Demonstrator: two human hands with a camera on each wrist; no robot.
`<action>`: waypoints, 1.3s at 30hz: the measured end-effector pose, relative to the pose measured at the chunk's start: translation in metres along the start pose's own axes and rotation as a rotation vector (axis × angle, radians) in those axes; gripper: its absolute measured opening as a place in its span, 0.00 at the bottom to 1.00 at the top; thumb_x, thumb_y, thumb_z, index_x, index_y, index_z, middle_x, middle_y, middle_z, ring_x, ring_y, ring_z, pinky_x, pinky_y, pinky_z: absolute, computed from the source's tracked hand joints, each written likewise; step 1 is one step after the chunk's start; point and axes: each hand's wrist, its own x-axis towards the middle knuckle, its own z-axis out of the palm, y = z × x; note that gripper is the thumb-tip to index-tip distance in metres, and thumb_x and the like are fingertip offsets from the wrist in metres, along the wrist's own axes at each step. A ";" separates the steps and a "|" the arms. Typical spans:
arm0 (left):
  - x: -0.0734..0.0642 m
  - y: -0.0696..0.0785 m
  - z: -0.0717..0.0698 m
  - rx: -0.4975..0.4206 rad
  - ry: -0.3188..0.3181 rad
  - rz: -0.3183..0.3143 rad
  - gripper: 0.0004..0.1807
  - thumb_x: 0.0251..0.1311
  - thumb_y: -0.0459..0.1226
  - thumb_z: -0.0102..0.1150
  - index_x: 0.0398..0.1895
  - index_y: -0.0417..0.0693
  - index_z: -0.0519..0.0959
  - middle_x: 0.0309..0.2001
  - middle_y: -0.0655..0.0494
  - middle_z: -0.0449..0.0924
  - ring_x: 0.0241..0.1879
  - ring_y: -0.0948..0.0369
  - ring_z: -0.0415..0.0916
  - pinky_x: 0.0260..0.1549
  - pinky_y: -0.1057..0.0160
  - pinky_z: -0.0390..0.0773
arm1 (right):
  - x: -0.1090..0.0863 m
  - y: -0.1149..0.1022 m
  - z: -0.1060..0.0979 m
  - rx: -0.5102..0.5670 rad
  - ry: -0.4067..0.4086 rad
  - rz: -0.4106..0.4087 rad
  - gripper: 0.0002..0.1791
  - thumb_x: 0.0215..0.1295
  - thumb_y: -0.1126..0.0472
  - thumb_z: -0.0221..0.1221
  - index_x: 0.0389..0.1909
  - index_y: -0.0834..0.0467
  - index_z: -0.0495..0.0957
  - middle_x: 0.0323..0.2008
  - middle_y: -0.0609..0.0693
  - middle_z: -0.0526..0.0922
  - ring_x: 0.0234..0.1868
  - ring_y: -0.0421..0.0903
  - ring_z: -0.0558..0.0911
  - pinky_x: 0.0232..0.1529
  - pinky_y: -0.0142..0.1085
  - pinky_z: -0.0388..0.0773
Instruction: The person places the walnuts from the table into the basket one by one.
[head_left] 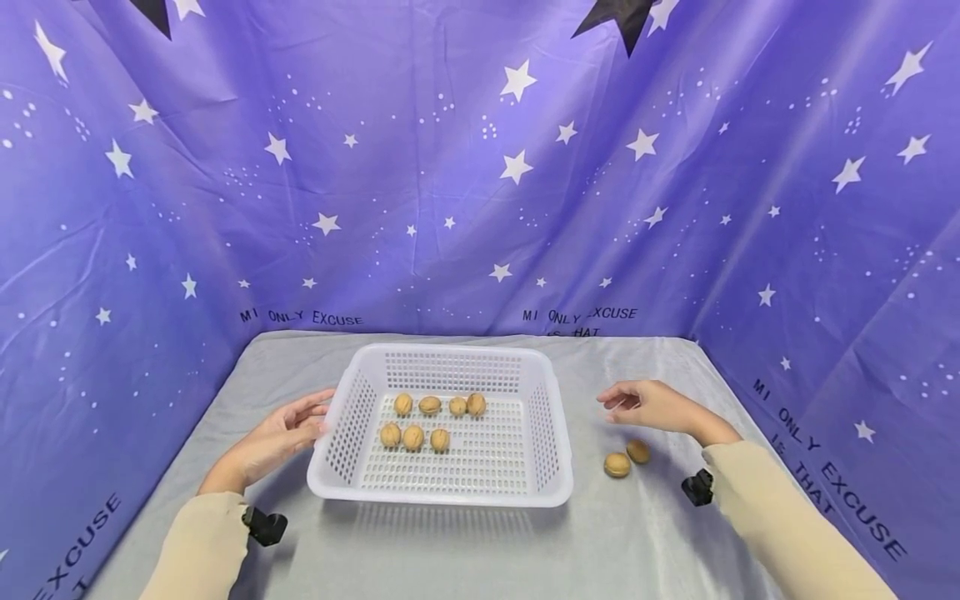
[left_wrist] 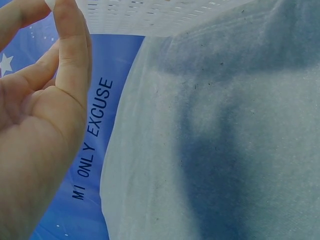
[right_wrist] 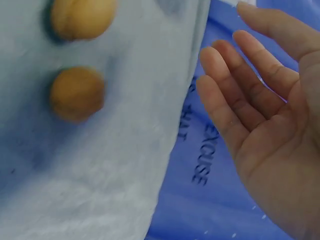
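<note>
A white plastic basket (head_left: 442,500) with slotted walls stands mid-table, holding several walnuts (head_left: 413,437) in two rows. At its left side is my left hand (head_left: 262,442), thumb and fingertips at the rim; the left wrist view shows a bit of white rim between the thumb (left_wrist: 70,40) and a finger. My right hand (head_left: 648,406) hovers to the right of the basket with loosely bent fingers and nothing in them. Closer to me than that hand, two walnuts lie side by side on the table, a lighter one (head_left: 617,465) and a darker one (head_left: 638,451).
A grey cloth (head_left: 420,558) covers the table. Purple star-printed curtains (head_left: 450,208) close off the back and both sides, hanging right at the table's edges. Each wrist wears a small black camera, such as the right one (head_left: 698,487).
</note>
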 end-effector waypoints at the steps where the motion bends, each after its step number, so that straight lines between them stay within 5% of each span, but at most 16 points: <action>1: 0.000 0.000 0.000 -0.001 0.002 0.000 0.37 0.70 0.26 0.54 0.78 0.34 0.49 0.64 0.41 0.70 0.57 0.58 0.77 0.53 0.59 0.79 | -0.003 0.003 0.000 0.010 0.000 0.009 0.18 0.67 0.61 0.64 0.54 0.64 0.80 0.49 0.59 0.84 0.49 0.55 0.83 0.50 0.36 0.80; 22: -0.002 0.001 0.001 -0.003 -0.003 0.008 0.36 0.71 0.26 0.53 0.78 0.33 0.49 0.65 0.33 0.67 0.57 0.56 0.77 0.53 0.58 0.80 | -0.038 0.053 0.021 0.156 -0.084 0.134 0.23 0.61 0.64 0.68 0.53 0.73 0.78 0.49 0.63 0.83 0.49 0.58 0.81 0.44 0.31 0.78; 31: -0.001 0.000 0.002 -0.002 0.001 0.000 0.36 0.71 0.27 0.53 0.77 0.33 0.50 0.65 0.35 0.68 0.58 0.55 0.76 0.53 0.58 0.79 | -0.040 0.057 0.024 0.146 -0.068 0.176 0.21 0.61 0.62 0.68 0.52 0.69 0.80 0.45 0.56 0.84 0.43 0.47 0.79 0.38 0.33 0.76; 39: 0.000 0.000 0.002 -0.018 -0.001 -0.002 0.36 0.71 0.26 0.52 0.77 0.34 0.50 0.67 0.32 0.65 0.59 0.53 0.76 0.53 0.58 0.79 | -0.029 0.041 0.008 0.070 -0.015 0.172 0.23 0.64 0.57 0.67 0.54 0.67 0.80 0.44 0.52 0.85 0.43 0.47 0.80 0.41 0.36 0.78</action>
